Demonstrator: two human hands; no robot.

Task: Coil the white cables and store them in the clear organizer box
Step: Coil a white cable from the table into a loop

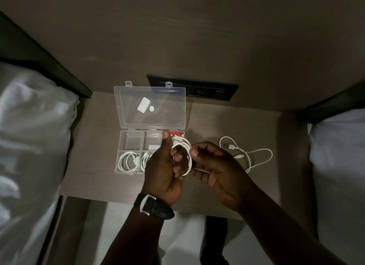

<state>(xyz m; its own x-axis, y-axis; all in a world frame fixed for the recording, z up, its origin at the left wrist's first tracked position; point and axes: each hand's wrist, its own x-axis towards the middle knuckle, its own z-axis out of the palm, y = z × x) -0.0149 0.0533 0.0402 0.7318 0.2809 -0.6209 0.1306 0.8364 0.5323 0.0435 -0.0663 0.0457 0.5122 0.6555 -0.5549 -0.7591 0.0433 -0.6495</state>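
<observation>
The clear organizer box lies on the nightstand with its lid open toward the wall. A coiled white cable fills its front left compartment, another coil sits in the one beside it, and a red cable shows at the back right. My left hand has a white cable looped around its fingers, thumb up, in front of the box. My right hand pinches the same cable at the loop's right side. A loose white cable lies on the nightstand to the right.
The nightstand stands between two beds with white bedding. A black socket panel sits on the wall behind the box. A black watch is on my left wrist.
</observation>
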